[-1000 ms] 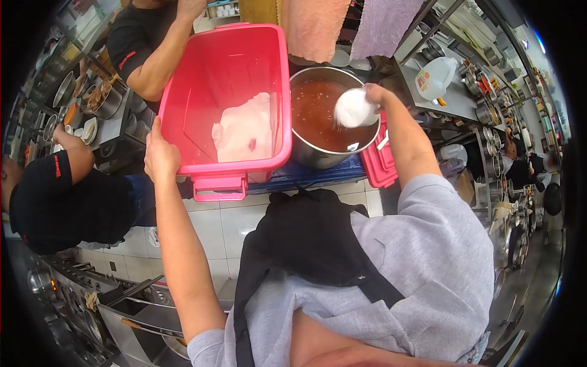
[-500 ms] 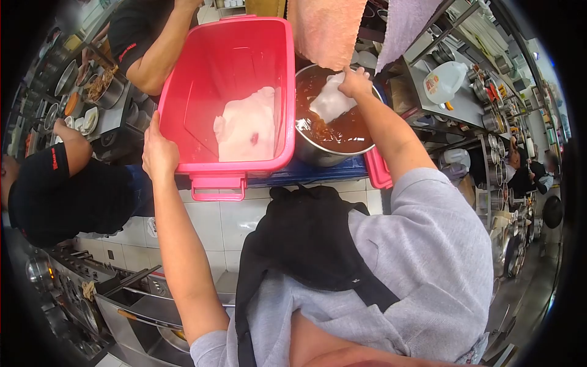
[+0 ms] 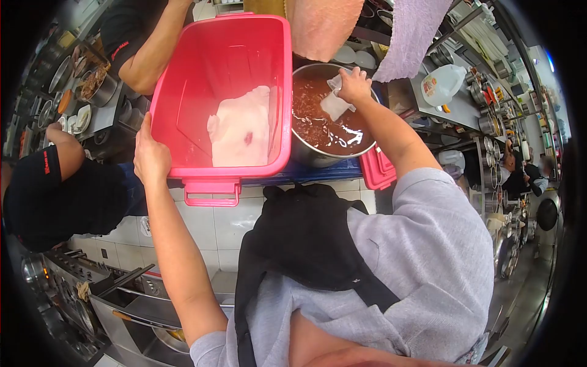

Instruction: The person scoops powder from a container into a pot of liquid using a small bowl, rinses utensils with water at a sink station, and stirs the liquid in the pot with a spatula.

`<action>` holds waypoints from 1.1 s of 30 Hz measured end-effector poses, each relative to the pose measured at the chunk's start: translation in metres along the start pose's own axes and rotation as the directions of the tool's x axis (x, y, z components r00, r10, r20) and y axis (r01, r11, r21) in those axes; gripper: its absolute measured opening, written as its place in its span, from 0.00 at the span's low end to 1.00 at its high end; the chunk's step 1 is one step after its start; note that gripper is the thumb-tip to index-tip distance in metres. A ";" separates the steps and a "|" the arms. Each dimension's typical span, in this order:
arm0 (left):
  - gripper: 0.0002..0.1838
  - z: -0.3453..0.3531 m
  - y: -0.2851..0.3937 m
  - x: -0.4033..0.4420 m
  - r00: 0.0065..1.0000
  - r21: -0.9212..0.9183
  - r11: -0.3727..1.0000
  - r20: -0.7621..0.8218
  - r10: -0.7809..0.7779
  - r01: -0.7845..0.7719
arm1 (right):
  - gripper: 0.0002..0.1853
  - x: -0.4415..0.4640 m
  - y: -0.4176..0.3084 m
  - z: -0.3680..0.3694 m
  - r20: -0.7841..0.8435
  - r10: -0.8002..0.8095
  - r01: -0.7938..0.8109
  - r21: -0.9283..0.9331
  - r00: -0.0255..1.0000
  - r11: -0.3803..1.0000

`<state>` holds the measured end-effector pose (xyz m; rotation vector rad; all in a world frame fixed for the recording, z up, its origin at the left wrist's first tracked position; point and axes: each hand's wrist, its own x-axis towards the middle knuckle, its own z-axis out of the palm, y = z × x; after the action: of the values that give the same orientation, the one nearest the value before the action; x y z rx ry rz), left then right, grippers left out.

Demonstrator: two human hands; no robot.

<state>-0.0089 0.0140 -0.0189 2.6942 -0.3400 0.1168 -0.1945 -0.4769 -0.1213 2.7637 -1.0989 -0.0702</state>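
Observation:
A pale, flat slab with a small red mark (image 3: 238,131) lies in the large pink bin (image 3: 220,170). Against the bin's left rim rests my left hand (image 3: 151,158), its fingers wrapped over the edge. To the right of the bin stands a big metal pot (image 3: 315,153) of reddish-brown liquid (image 3: 309,113). Over the pot my right hand (image 3: 356,87) holds a clear container (image 3: 335,104), tipped, with some white stuff in it.
Cloths, one orange (image 3: 324,24) and one purple (image 3: 413,37), hang behind the pot. A pink lid (image 3: 378,168) lies right of it. Two people in black shirts stand at the left. A clear jug (image 3: 443,84) is on the right counter.
My right hand has moved up and left over the pot, and the white contents of the container have mostly gone into the liquid. The bin has shifted slightly left with my left hand.

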 end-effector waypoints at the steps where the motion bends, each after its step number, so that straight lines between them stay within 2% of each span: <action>1: 0.36 0.000 0.000 0.000 1.000 0.001 1.000 0.001 -0.002 0.002 | 0.39 0.000 0.002 -0.001 -0.011 0.000 0.000 -0.004 1.000 1.000; 16: 0.36 0.001 -0.002 -0.001 1.000 -0.003 1.000 -0.020 0.008 -0.008 | 0.43 -0.006 0.003 -0.013 0.006 0.018 -0.018 0.035 1.000 0.999; 22: 0.36 0.000 0.000 -0.002 1.000 0.013 1.000 -0.014 0.012 -0.011 | 0.41 -0.009 0.004 -0.007 -0.027 0.019 -0.018 0.027 0.999 0.999; 25: 0.36 -0.003 0.004 -0.003 1.000 0.024 1.000 0.003 -0.011 0.011 | 0.41 -0.012 0.005 -0.013 0.014 0.035 -0.035 0.037 0.999 0.999; 30: 0.36 -0.004 0.004 -0.004 1.000 0.032 0.999 0.005 -0.030 0.030 | 0.41 -0.014 0.006 -0.034 -0.156 -0.002 0.001 -0.007 0.988 1.000; 33: 0.37 -0.003 0.003 -0.003 0.999 0.030 0.999 0.008 -0.031 0.031 | 0.42 -0.011 0.008 -0.056 -0.214 0.000 0.006 0.030 0.977 1.000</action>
<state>-0.0129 0.0131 -0.0153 2.7288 -0.3017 0.1021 -0.2020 -0.4669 -0.0650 2.7204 -1.0471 0.2400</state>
